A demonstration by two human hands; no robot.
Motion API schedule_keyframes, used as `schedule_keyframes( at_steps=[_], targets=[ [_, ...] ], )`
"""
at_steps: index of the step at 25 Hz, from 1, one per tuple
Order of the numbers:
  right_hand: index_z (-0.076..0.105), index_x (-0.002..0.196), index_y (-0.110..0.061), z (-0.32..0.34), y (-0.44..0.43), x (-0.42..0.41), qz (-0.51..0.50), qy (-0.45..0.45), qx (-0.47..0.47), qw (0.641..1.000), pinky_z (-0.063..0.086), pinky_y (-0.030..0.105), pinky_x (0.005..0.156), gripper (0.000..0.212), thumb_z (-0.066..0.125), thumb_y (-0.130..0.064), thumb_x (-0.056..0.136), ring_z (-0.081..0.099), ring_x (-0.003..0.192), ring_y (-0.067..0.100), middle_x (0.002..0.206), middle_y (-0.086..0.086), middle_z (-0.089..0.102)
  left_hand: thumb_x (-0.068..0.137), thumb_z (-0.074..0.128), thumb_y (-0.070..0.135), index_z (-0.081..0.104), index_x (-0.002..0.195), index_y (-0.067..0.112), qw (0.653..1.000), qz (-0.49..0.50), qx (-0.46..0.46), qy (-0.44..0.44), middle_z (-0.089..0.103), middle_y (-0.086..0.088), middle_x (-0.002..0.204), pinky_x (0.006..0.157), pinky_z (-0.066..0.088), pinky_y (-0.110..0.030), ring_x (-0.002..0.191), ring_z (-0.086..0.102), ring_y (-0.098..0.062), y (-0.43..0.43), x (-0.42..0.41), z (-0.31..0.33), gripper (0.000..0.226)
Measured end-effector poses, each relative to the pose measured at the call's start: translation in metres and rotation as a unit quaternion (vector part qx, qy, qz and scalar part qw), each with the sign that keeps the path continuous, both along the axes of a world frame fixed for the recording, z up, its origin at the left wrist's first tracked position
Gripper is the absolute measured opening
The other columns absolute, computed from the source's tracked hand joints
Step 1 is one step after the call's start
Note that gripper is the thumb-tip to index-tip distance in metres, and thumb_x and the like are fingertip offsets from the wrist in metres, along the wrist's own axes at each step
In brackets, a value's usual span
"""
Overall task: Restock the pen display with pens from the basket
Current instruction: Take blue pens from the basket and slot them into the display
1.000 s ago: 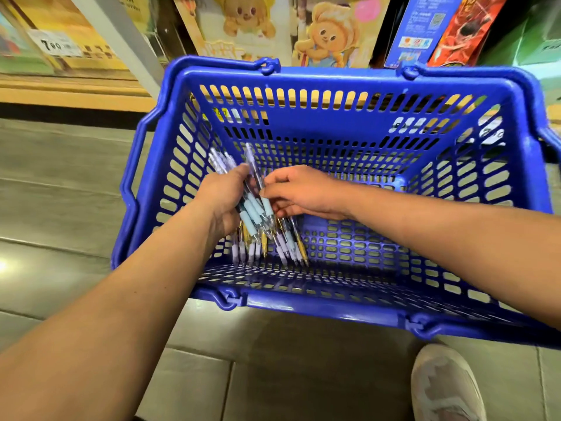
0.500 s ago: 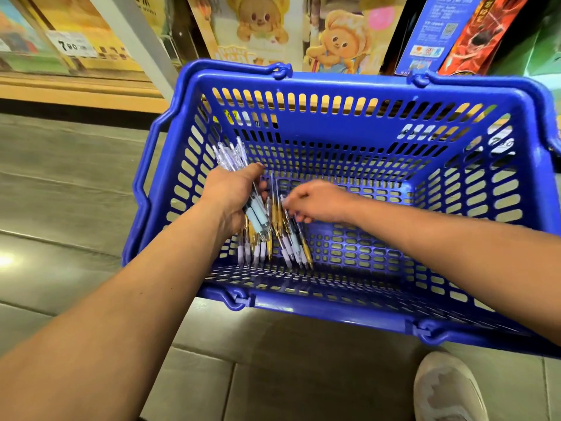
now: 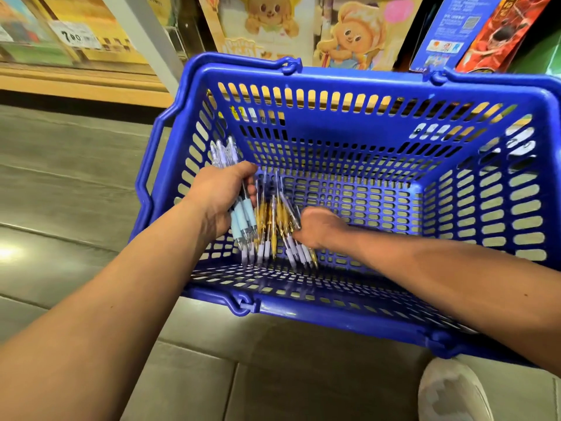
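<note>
A blue plastic basket [image 3: 349, 86] stands on the floor in front of me. My left hand [image 3: 220, 196] is inside it at the left, shut on a bundle of clear pens with light-blue grips [image 3: 241, 217]. More pens with yellow and lilac grips [image 3: 273, 226] lie on the basket floor. My right hand [image 3: 318, 227] reaches in from the right with its fingers curled over these loose pens; whether it grips any is hidden. The pen display is out of view.
Shelves with cartoon-bear boxes [image 3: 349, 34] and a blue box [image 3: 446, 31] rise behind the basket. A price tag [image 3: 73, 36] sits on the left shelf. My shoe [image 3: 449, 393] is at the bottom right on the grey tiled floor [image 3: 60, 183].
My right hand has let go of the bundle held by my left hand and moved down and toward me onto the loose pens. The view has shifted slightly.
</note>
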State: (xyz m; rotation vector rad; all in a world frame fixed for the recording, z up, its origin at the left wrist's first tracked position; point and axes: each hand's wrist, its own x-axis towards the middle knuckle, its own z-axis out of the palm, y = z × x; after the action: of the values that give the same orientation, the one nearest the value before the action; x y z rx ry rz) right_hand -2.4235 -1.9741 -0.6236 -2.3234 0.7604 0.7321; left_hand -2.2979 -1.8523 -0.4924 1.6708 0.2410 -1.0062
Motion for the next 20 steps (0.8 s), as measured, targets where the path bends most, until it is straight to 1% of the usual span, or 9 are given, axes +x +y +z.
schedule_keyframes(
  at_steps=[2, 3, 5, 7, 10, 12, 14, 17, 20],
  targets=[
    [0.059, 0.095, -0.009, 0.005, -0.011, 0.001, -0.027, 0.015, 0.043, 0.999, 0.043, 0.019, 0.046, 0.028, 0.059, -0.037, 0.096, 0.057, 0.065, 0.01, 0.085, 0.002, 0.058, 0.095, 0.067, 0.012, 0.062, 0.082, 0.008, 1.0, 0.003, 0.002, -0.004, 0.058, 0.002, 0.055, 0.048, 0.053, -0.025, 0.045, 0.054, -0.01, 0.002, 0.002, -0.001, 0.014],
    [0.057, 0.116, -0.005, 0.01, -0.018, 0.001, -0.041, 0.019, 0.066, 0.997, 0.044, 0.019, 0.043, 0.037, 0.059, -0.036, 0.096, 0.059, 0.065, 0.009, 0.088, 0.003, 0.06, 0.095, 0.066, 0.012, 0.062, 0.085, 0.008, 1.0, 0.005, 0.002, -0.008, 0.058, 0.002, 0.055, 0.048, 0.053, -0.025, 0.045, 0.054, -0.01, 0.002, 0.002, -0.001, 0.012],
    [0.034, 0.145, -0.012, 0.017, -0.034, -0.001, -0.088, 0.017, 0.127, 0.988, 0.048, 0.019, 0.041, 0.058, 0.059, -0.029, 0.095, 0.065, 0.07, 0.01, 0.095, 0.004, 0.06, 0.096, 0.065, 0.011, 0.062, 0.086, 0.007, 1.0, 0.002, 0.004, -0.014, 0.059, 0.003, 0.054, 0.048, 0.053, -0.024, 0.045, 0.055, -0.009, 0.001, 0.002, -0.001, 0.011],
    [0.033, 0.141, -0.018, 0.022, -0.048, -0.003, -0.14, 0.02, 0.184, 0.973, 0.055, 0.022, 0.052, 0.05, 0.056, -0.026, 0.097, 0.067, 0.078, 0.014, 0.1, 0.006, 0.062, 0.096, 0.064, 0.011, 0.061, 0.086, 0.007, 1.0, 0.002, 0.002, -0.01, 0.058, 0.002, 0.055, 0.048, 0.053, -0.024, 0.046, 0.054, -0.009, -0.003, 0.0, -0.001, 0.012],
    [0.045, 0.121, -0.016, 0.025, -0.062, -0.01, -0.194, 0.021, 0.241, 0.951, 0.062, 0.03, 0.066, 0.024, 0.047, -0.032, 0.103, 0.069, 0.085, 0.022, 0.105, 0.011, 0.064, 0.097, 0.064, 0.011, 0.06, 0.092, 0.007, 1.0, -0.015, 0.004, 0.006, 0.056, 0.001, 0.058, 0.048, 0.052, -0.024, 0.047, 0.053, -0.01, -0.012, -0.006, -0.001, 0.008],
    [0.05, 0.112, -0.016, 0.026, -0.066, -0.017, -0.198, 0.006, 0.264, 0.944, 0.061, 0.028, 0.072, 0.023, 0.048, -0.038, 0.104, 0.069, 0.096, 0.022, 0.11, 0.008, 0.061, 0.098, 0.062, 0.012, 0.059, 0.092, 0.009, 0.999, -0.044, 0.004, 0.022, 0.055, 0.001, 0.06, 0.047, 0.051, -0.024, 0.048, 0.052, -0.01, -0.018, -0.009, 0.001, 0.007],
    [0.055, 0.108, -0.016, 0.028, -0.069, -0.023, -0.2, -0.013, 0.283, 0.938, 0.059, 0.022, 0.069, 0.024, 0.051, -0.038, 0.104, 0.067, 0.095, 0.017, 0.111, 0.004, 0.058, 0.1, 0.06, 0.014, 0.058, 0.086, 0.013, 0.995, -0.081, -0.009, 0.049, 0.053, 0.003, 0.06, 0.047, 0.051, -0.023, 0.049, 0.051, -0.009, -0.021, -0.003, 0.005, 0.014],
    [0.058, 0.105, -0.013, 0.034, -0.074, -0.023, -0.218, -0.053, 0.299, 0.927, 0.058, 0.019, 0.062, 0.016, 0.051, -0.027, 0.105, 0.071, 0.088, 0.015, 0.113, 0.01, 0.068, 0.101, 0.059, 0.019, 0.057, 0.079, 0.016, 0.99, -0.127, -0.02, 0.062, 0.054, 0.004, 0.062, 0.05, 0.052, -0.021, 0.05, 0.051, -0.008, -0.02, 0.011, 0.009, 0.022],
    [0.058, 0.108, -0.016, 0.046, -0.075, -0.018, -0.224, -0.081, 0.321, 0.917, 0.062, 0.028, 0.075, 0.012, 0.051, -0.025, 0.104, 0.074, 0.089, 0.018, 0.109, 0.007, 0.074, 0.101, 0.057, 0.018, 0.057, 0.083, 0.015, 0.988, -0.136, -0.026, 0.074, 0.056, 0.002, 0.066, 0.051, 0.054, -0.021, 0.052, 0.054, -0.009, -0.018, 0.012, 0.004, 0.019]
  ],
)
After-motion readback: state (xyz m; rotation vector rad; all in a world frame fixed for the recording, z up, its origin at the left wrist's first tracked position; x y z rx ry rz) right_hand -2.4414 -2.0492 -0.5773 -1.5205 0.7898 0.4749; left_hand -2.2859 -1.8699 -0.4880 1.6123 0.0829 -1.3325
